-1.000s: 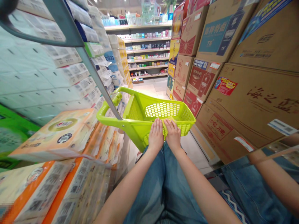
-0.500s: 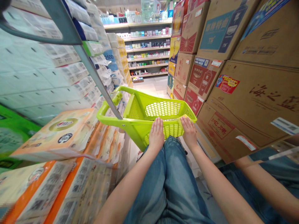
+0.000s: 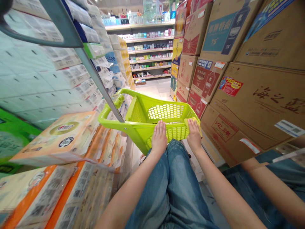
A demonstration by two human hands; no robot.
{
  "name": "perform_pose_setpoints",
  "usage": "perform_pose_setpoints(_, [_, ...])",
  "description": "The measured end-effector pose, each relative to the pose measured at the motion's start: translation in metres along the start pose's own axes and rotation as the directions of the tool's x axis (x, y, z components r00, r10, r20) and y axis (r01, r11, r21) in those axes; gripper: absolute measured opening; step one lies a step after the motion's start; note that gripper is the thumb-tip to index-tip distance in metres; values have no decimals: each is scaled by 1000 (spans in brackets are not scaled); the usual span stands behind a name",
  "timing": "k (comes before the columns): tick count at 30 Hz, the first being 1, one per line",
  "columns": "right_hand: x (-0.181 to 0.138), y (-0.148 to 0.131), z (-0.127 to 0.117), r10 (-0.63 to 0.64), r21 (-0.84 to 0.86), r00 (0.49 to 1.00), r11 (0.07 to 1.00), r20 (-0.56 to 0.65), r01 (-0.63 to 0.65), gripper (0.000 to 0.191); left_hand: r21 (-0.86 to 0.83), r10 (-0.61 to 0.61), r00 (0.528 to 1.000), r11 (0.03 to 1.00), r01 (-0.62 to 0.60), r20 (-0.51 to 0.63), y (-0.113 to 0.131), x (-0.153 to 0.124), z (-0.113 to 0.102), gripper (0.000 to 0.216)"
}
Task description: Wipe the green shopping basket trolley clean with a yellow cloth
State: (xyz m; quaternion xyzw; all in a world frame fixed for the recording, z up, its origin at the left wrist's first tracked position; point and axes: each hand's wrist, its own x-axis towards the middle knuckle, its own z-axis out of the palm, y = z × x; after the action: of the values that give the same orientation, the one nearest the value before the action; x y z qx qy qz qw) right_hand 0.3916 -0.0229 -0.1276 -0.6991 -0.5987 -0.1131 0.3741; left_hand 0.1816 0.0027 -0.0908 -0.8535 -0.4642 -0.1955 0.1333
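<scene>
A lime-green shopping basket (image 3: pixel 135 125) with a long grey pull handle stands tilted in front of my knees. My left hand (image 3: pixel 160 135) rests on its near rim, fingers stretched out straight and close together; the thumb is hidden. At the basket's right corner, my right hand (image 3: pixel 194 135) holds a yellow cloth (image 3: pixel 196 121) pressed against the rim. Part of the cloth shows around the fingertips, while the rest is covered by the fingers.
Orange-and-white tissue packs (image 3: pixel 64 130) are stacked close on the left. Large brown cartons (image 3: pixel 257 98) form a wall on the right. Shelves (image 3: pixel 152 38) of small products stand at the aisle's far end, beyond the pale floor (image 3: pixel 159 87).
My right hand has slid a little to the right along the rim with the cloth, and more of the cloth shows. My left hand and the basket have stayed in place.
</scene>
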Motion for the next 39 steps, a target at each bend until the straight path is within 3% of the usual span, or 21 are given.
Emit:
perform_pose_setpoints(6, [-5,-80,19,-165,130,983,980,83,153,83,14,2,1000,1000,-1,-26,-1,-1,2,69])
perform_pose_setpoints(9, [-6,-95,23,-179,149,979,975,93,164,81,13,2,1000,1000,-1,-15,-1,0,0,67])
perform_pose_setpoints(16, [-4,-58,10,-273,109,956,959,106,262,80,-9,2,1000,1000,-2,12,0,0,-5,72])
perform_pose_setpoints(28, [5,47,-7,-121,26,993,992,-2,121,81,-22,1,1000,1000,-1,4,0,-1,-2,72])
perform_pose_setpoints(32, [5,45,-5,-70,46,997,996,-13,70,82,-26,-10,1000,1000,10,7,1,-1,-2,72])
perform_pose_setpoints(37, [4,19,0,82,39,996,996,-42,-81,85,-16,-7,1000,1000,7,7,1,0,-2,74])
perform_pose_setpoints(39, [5,4,2,89,37,995,995,-32,-88,83,-12,-2,1000,1000,2,-7,1,-1,0,74])
